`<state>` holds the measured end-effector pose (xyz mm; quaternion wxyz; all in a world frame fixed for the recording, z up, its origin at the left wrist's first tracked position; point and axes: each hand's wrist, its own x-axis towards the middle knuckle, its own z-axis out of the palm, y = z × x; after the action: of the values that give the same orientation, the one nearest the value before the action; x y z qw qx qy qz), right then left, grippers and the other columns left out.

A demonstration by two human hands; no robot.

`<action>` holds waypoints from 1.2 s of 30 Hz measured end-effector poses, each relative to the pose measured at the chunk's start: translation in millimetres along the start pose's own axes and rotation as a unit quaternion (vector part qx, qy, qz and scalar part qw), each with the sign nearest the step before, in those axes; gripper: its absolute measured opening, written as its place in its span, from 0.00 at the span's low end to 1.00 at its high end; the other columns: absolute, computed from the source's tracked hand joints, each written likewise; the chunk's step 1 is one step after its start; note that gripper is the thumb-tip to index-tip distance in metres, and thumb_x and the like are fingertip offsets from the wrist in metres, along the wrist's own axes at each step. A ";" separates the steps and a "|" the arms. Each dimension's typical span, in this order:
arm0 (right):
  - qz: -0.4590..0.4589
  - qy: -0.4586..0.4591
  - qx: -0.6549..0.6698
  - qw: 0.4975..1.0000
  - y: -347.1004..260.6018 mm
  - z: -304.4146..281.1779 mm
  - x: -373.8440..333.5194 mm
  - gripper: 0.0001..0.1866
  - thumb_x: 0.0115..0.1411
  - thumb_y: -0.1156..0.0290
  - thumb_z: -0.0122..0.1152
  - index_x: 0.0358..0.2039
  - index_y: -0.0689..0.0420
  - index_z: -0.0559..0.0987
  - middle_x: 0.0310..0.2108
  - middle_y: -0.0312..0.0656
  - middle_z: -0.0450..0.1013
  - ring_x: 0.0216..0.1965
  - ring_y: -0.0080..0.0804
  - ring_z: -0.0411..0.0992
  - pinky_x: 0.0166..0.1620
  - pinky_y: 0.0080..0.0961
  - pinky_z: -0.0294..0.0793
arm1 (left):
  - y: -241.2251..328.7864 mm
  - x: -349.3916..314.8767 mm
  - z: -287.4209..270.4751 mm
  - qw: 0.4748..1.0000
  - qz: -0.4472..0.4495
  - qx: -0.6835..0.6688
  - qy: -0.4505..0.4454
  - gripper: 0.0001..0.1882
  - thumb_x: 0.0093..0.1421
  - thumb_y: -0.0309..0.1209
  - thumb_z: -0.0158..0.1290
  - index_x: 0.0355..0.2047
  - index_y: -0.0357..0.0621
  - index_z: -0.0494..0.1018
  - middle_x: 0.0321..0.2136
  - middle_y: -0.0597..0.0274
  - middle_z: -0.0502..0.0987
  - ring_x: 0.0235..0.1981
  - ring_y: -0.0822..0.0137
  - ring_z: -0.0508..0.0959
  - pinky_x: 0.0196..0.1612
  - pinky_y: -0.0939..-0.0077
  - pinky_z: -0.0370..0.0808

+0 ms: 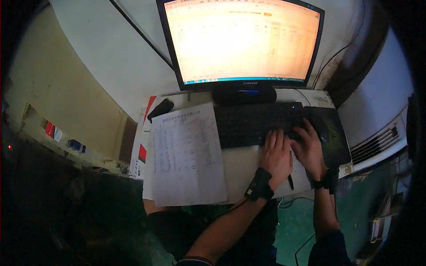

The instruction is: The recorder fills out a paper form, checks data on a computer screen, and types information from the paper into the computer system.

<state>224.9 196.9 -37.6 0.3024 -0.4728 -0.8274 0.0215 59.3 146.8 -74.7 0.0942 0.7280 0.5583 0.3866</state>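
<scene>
My left hand [276, 156] rests on the lower edge of a black keyboard [248, 122], its fingers stretched over the keys. Close beside it, my right hand [310, 148] lies over the keyboard's right end with fingers apart. Neither hand holds anything. A dark pen [290, 178] lies on the desk below the hands, partly hidden by them. A large sheet of paper [188, 155] with rows of handwriting lies left of the keyboard. Behind the keyboard, a lit monitor [244, 44] shows a table of rows and columns, partly washed out by glare.
Right of my right hand is a black mouse [328, 129] on a dark patterned mouse pad [338, 148]. A small black object [161, 109] sits at the paper's upper left corner. Cables hang beside the monitor and below the desk [242, 166]. A vented white unit [377, 146] stands at the right.
</scene>
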 end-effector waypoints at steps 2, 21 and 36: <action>0.016 -0.013 0.010 1.000 0.7 -3.3 2.0 0.22 0.64 0.68 0.73 0.57 0.58 0.81 0.68 0.64 0.69 0.61 0.67 0.74 0.61 0.48 0.79 | 0.9 1.1 -0.4 1.000 -0.002 -0.003 -0.003 0.32 0.64 0.30 0.58 0.65 0.26 0.67 0.71 0.36 0.63 0.74 0.34 0.59 0.78 0.44 0.57; 0.090 0.025 0.046 0.995 11.6 3.0 -3.1 0.24 0.63 0.74 0.69 0.59 0.65 0.76 0.65 0.64 0.72 0.62 0.66 0.74 0.64 0.47 0.76 | 1.3 0.5 -1.8 1.000 -0.005 0.015 -0.006 0.32 0.63 0.30 0.61 0.64 0.26 0.67 0.71 0.35 0.63 0.74 0.35 0.60 0.79 0.45 0.55; 0.072 -0.006 0.052 0.996 -1.1 -8.5 -7.7 0.19 0.64 0.72 0.70 0.55 0.63 0.81 0.64 0.64 0.72 0.55 0.65 0.78 0.57 0.45 0.81 | 2.3 1.2 -2.0 1.000 -0.015 0.009 -0.010 0.31 0.64 0.30 0.61 0.64 0.27 0.69 0.72 0.36 0.62 0.75 0.36 0.60 0.79 0.46 0.55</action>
<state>231.4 188.1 -34.0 0.3190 -0.5149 -0.7907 0.0893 59.8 146.4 -71.5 0.0991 0.7242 0.5716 0.3729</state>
